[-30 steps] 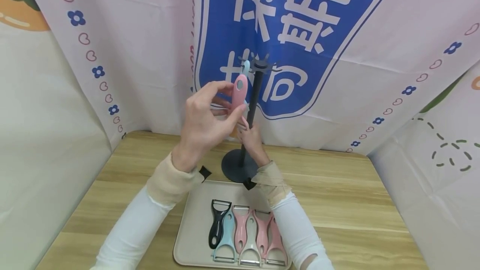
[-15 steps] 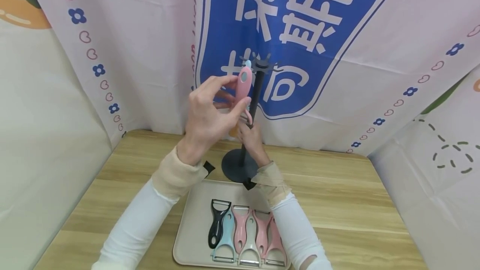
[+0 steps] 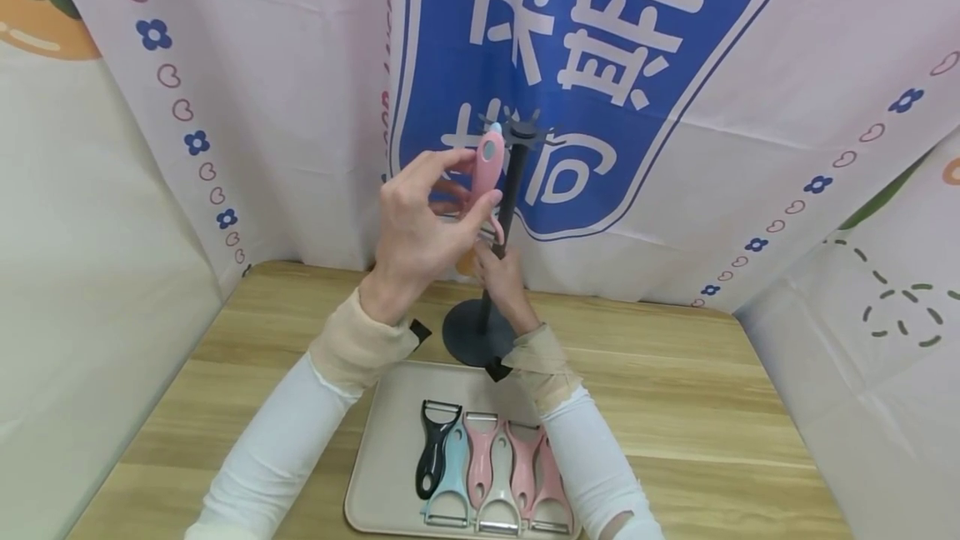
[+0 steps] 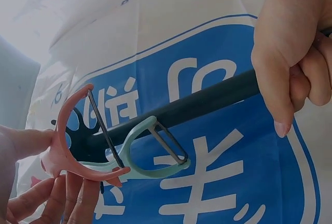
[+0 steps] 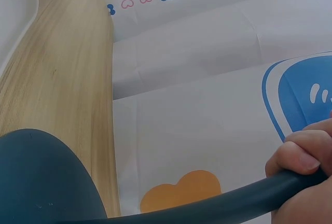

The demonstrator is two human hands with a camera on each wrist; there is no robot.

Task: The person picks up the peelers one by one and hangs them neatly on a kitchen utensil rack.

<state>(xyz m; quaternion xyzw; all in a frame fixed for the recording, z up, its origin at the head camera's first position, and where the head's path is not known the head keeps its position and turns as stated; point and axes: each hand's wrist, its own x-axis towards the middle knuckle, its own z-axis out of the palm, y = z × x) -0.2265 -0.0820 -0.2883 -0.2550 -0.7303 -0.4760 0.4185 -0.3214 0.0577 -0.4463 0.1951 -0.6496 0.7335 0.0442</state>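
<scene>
My left hand point(image 3: 420, 227) pinches a pink peeler point(image 3: 488, 163) by its handle, holed end up, beside the top of a black hook stand point(image 3: 513, 182). Behind it is a light blue peeler point(image 3: 496, 128), mostly covered by the pink one in the head view. In the left wrist view, the blue peeler point(image 4: 161, 172) is by the hooks, its blade end free, and the pink peeler point(image 4: 61, 136) overlaps it. My right hand point(image 3: 502, 277) grips the stand's pole lower down, fingers curled round it, as the right wrist view also shows at the pole point(image 5: 244, 203).
A beige tray point(image 3: 382, 457) sits at the table's near side, in front of the stand's round base point(image 3: 468, 333). In it lie several peelers: a black peeler point(image 3: 432, 457), a blue one, a whitish one and pink ones. A printed cloth point(image 3: 315, 107) hangs close behind the stand.
My left hand has shifted slightly right with the pink peeler, closer to the pole, and now hides more of the blue peeler. The right hand stays in place on the pole.
</scene>
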